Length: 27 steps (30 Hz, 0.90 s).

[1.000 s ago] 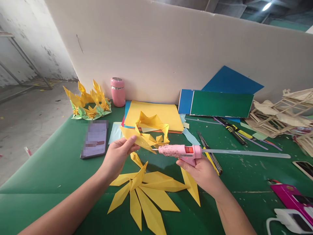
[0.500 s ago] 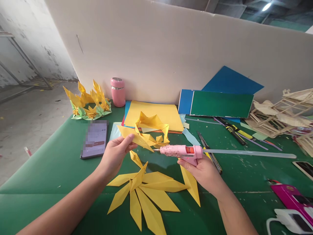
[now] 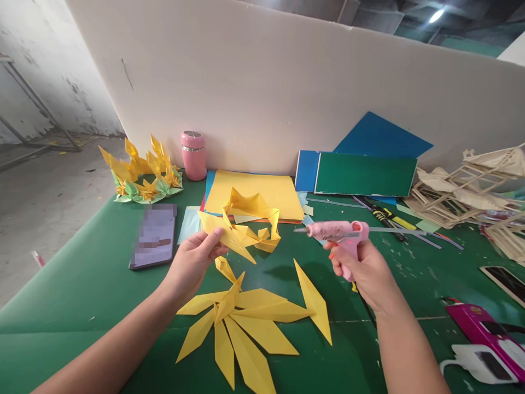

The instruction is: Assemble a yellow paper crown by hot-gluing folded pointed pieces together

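Observation:
My left hand (image 3: 192,262) pinches one end of a folded yellow paper chain (image 3: 241,227) and holds it above the green table (image 3: 82,295). My right hand (image 3: 363,268) grips a pink glue gun (image 3: 338,232) with a clear glue stick out of its back; the nozzle points left and sits a short way right of the paper chain. Below both hands lies a fan of pointed yellow paper petals (image 3: 246,323), flat on the table. One separate yellow petal (image 3: 314,301) lies beside the fan, under the glue gun.
A phone (image 3: 153,235) lies left of my left hand. Behind are a pink cup (image 3: 194,155), yellow-green paper flowers (image 3: 141,175), stacked coloured sheets (image 3: 254,191), blue and green card (image 3: 361,169), cutters (image 3: 385,219), wooden stick models (image 3: 471,191) and a magenta device (image 3: 484,328) at right.
My right hand has drawn the glue gun away from the paper chain, up and to the right. My left hand still holds the chain in about the same place.

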Available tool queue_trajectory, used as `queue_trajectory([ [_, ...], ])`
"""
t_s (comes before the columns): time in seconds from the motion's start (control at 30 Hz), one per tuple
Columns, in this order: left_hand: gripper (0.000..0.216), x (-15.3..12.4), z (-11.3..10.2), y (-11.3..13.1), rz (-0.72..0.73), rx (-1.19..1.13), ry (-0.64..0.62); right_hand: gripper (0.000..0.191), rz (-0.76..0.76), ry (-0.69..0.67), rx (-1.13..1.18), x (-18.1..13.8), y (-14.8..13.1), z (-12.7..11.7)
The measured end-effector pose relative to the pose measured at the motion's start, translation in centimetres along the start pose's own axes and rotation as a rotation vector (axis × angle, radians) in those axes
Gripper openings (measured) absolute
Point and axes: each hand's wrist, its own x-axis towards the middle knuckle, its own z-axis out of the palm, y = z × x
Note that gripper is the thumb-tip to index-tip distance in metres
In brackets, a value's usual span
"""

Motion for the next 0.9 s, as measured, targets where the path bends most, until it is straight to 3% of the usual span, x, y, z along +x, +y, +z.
queue_trajectory([
  [0.17, 0.029, -0.2, 0.1, -0.4, 0.022, 0.118, -0.118, 0.043, 0.122, 0.308, -0.378, 1.4, 0.4, -1.9],
  [0.27, 0.027, -0.5, 0.2, -0.6, 0.015, 0.135, -0.152, 0.040, 0.132, 0.335, -0.571, 1.8, 0.7, -2.3],
  [0.4, 0.024, -0.8, 0.5, -0.6, 0.025, 0.160, -0.240, 0.052, 0.164, 0.430, -0.676, 2.1, 1.2, -2.2],
  [0.73, 0.036, -1.5, 0.9, -0.7, 0.005, 0.170, -0.294, 0.036, 0.127, 0.367, -0.871, 3.0, 1.5, -2.1],
  [0.83, 0.040, -1.6, 1.1, -0.9, -0.023, 0.148, -0.309, 0.033, -0.078, 0.393, -0.837, 2.0, 0.0, -0.8],
  [0.9, 0.042, -1.7, 1.3, -1.0, -0.033, 0.152, -0.331, 0.035, -0.239, 0.255, -0.639, 1.0, -1.5, 0.9],
])
